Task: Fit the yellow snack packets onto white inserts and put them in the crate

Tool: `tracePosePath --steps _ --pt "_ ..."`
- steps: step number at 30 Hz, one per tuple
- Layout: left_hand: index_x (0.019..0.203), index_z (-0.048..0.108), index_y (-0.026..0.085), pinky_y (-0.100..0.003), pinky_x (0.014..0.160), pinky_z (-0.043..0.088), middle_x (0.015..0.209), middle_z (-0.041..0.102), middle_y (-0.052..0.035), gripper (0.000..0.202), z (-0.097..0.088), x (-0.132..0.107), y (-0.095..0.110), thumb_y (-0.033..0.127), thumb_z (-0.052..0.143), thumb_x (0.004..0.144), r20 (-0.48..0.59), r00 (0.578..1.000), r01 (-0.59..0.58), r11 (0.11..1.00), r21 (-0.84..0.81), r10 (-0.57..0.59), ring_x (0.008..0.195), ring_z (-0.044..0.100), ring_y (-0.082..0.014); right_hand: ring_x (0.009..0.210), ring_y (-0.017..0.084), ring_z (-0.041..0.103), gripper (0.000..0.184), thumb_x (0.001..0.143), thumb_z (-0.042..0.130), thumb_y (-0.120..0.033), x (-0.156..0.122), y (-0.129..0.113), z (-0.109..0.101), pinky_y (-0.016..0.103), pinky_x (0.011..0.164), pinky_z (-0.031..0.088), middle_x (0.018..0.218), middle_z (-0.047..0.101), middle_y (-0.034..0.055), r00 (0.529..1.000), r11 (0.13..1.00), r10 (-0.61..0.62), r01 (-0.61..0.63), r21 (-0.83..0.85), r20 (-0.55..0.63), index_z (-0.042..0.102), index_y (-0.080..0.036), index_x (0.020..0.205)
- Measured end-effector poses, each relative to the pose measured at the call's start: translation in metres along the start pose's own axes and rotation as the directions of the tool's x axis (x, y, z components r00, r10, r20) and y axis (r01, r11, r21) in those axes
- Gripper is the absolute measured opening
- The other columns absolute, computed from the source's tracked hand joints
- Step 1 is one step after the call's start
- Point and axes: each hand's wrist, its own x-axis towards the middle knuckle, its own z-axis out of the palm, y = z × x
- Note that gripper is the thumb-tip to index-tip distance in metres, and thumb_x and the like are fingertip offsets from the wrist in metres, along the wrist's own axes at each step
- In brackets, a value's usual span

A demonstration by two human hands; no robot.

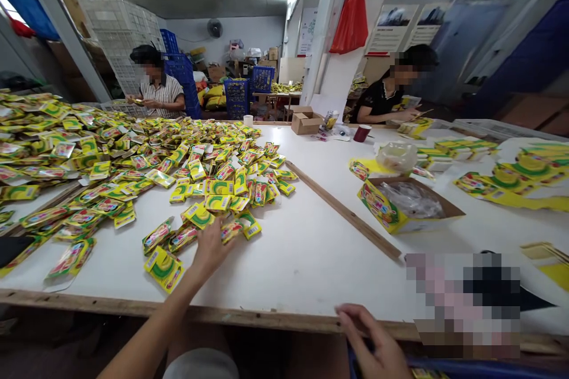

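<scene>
A big heap of small yellow and green packets (133,160) covers the left half of the white table (302,249). My left hand (211,246) stretches forward onto the near edge of the heap, its fingers resting on a packet (231,230); whether it grips the packet cannot be told. My right hand (376,343) hovers low at the table's front edge, fingers loosely curled, over a blue item (444,367) at the bottom edge of the view. Nothing shows in its grasp.
A wooden strip (342,210) lies diagonally across the table. An open yellow carton (406,204) with clear plastic bags sits to the right, flat printed sheets (511,180) beyond. Two seated people (157,86) (391,92) work at the far side. A small cardboard box (306,121) and a cup (361,132) stand there.
</scene>
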Motion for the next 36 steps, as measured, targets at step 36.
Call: tracePosePath --steps 36 --pt "0.091 0.066 0.017 -0.031 0.081 0.05 0.09 0.069 -0.0055 0.011 0.022 -0.067 0.085 0.022 0.06 0.083 0.24 0.965 0.154 0.506 -0.849 0.109 0.085 0.064 -0.0198 0.088 0.024 0.067 0.019 0.086 0.055 -0.036 0.058 -0.033 0.091 0.034 0.082 0.051 0.093 0.071 0.006 0.952 0.948 -0.225 0.165 0.273 0.207 0.066 -0.021 0.092"
